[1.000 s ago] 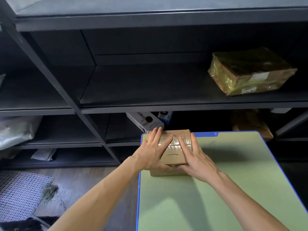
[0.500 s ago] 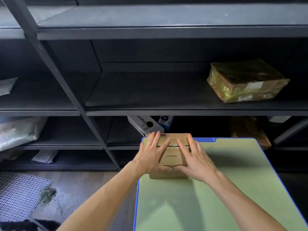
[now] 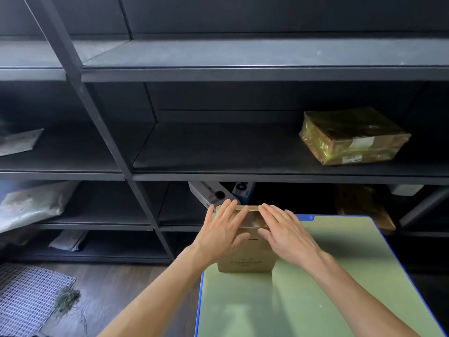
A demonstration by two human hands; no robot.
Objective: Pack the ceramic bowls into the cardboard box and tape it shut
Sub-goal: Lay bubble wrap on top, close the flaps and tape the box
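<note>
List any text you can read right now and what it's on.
No text is legible.
Small brown cardboard box: faint print on its near face, too blurred.
Plastic-wrapped brown parcel on the dark shelf: two white labels, too small.
Blue-and-white carton below the shelf: partial mark, unreadable.

dark metal shelving [image 3: 243, 74] behind a green table top [image 3: 340, 288] with a blue edge
on the middle shelf at right, a brown parcel [image 3: 352, 136] in glossy yellowish film with a white label; one shelf lower, another brown parcel [image 3: 359, 205] in shadow; near the table's far edge, a tilted grey box [image 3: 209, 193] beside a blue-and-white box [image 3: 243, 189]; at left, a flat grey packet [image 3: 19, 142], a pale plastic bag [image 3: 34, 203] lower down; on the dark wood floor [image 3: 116, 288], a white mesh mat [image 3: 26, 300] with a clump of dry grass [image 3: 66, 299] at its edge.
</note>
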